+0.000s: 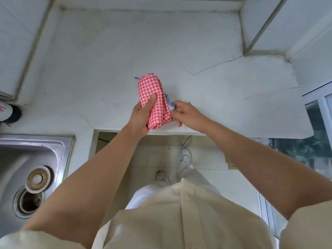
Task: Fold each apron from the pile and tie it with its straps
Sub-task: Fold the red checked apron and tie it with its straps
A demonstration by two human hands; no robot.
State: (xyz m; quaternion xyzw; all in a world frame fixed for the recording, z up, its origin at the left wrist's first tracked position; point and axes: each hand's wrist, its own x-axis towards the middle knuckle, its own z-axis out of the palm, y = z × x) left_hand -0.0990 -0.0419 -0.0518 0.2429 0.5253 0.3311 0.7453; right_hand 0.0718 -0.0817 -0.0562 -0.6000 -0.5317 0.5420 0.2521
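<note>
At the near edge of the white counter [224, 105], the left hand [142, 116] curls around the rolled red-checked apron [152, 87] to keep it tight. Just beside it, the right hand [187, 114] pinches the blue-striped strap [168, 101], probably for tying.

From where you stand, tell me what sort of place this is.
Most likely a home kitchen: a stainless steel sink with an open drain at the left, a cracked white countertop, and a tiled floor below.
</note>
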